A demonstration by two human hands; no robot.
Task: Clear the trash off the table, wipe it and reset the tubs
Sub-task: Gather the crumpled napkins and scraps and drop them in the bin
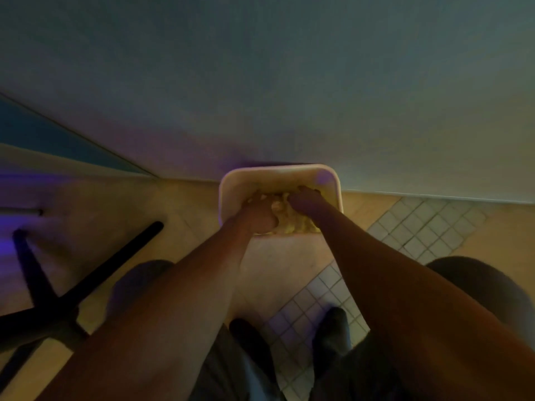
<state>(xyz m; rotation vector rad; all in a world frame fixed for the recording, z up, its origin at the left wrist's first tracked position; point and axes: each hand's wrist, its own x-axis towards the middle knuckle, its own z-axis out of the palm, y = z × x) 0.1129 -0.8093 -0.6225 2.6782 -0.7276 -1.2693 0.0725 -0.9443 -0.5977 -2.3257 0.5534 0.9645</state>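
A pale, square bin stands on the floor against the wall, straight ahead of me. Inside it lies crumpled yellowish paper trash. Both my arms reach down into the bin. My left hand rests on the trash with its fingers curled over it. My right hand presses on the same heap from the right side. The picture is dim and blurred, so the grip of either hand is unclear.
A black cross-shaped table base spreads over the floor at the left. White floor tiles lie at the right. My dark shoes stand below the bin. A plain wall fills the upper half.
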